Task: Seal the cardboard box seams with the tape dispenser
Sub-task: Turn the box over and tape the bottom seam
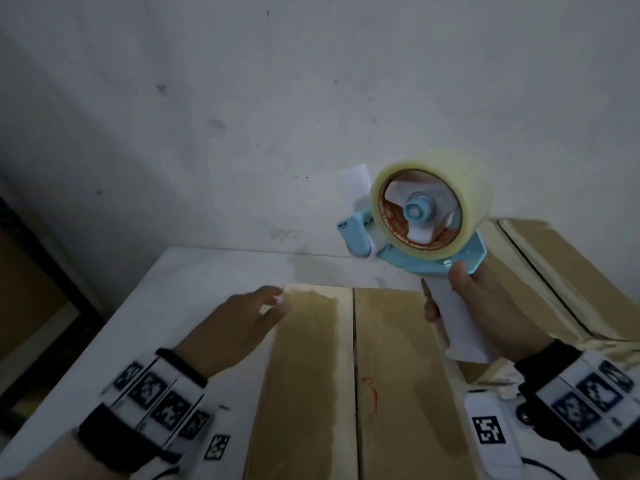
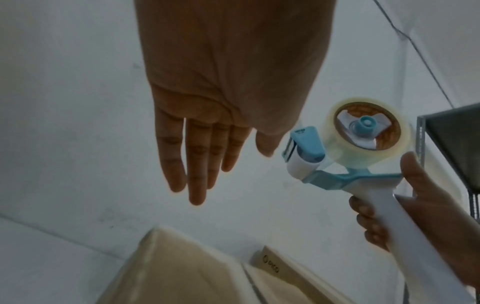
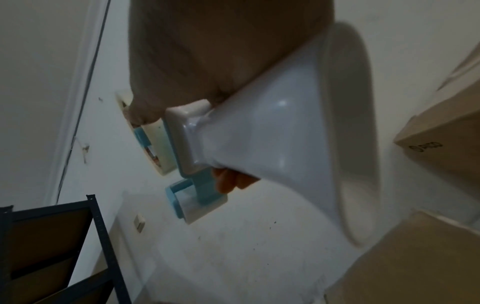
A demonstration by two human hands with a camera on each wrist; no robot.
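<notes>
A cardboard box (image 1: 388, 368) lies in front of me on the white table (image 1: 194, 271), its two top flaps meeting at a dark centre seam (image 1: 354, 358). My right hand (image 1: 485, 306) grips the white handle of a blue and white tape dispenser (image 1: 426, 220) and holds it up above the box's far right corner. A roll of clear tape (image 2: 363, 133) sits on the dispenser. My left hand (image 1: 242, 323) hovers with straight fingers (image 2: 194, 164) over the box's left far corner and holds nothing. The handle (image 3: 272, 144) fills the right wrist view.
A second cardboard box (image 1: 568, 271) stands at the right, close to the first one. A white wall (image 1: 277, 116) rises right behind the table. A dark metal shelf (image 3: 52, 246) stands at the left, off the table's edge.
</notes>
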